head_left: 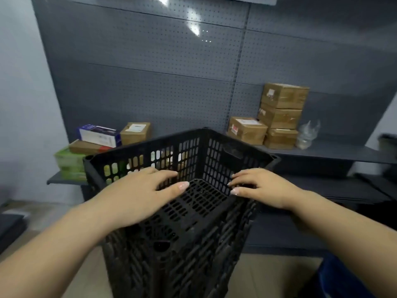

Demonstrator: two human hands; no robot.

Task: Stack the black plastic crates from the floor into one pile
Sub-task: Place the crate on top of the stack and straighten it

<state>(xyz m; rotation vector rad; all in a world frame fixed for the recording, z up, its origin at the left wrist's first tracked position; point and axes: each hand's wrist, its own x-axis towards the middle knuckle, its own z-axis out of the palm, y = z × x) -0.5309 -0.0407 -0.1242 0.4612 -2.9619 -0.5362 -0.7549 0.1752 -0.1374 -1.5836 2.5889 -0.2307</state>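
A pile of nested black plastic crates (171,250) stands right in front of me, rising from the floor to chest height. The top crate (193,151) sits in the pile with its open side up and its perforated walls showing. My left hand (141,194) lies on the near left rim, fingers reaching into the crate. My right hand (262,188) rests on the near right rim, fingertips bent against the inner wall. Both hands touch the top crate; neither clearly wraps around it.
A grey pegboard shelf unit (322,151) stands behind the pile. Stacked cardboard boxes (281,117) and a plastic bag sit on its right part. Coloured boxes (98,136) and another carton lie at its left. Tan floor (268,276) shows below.
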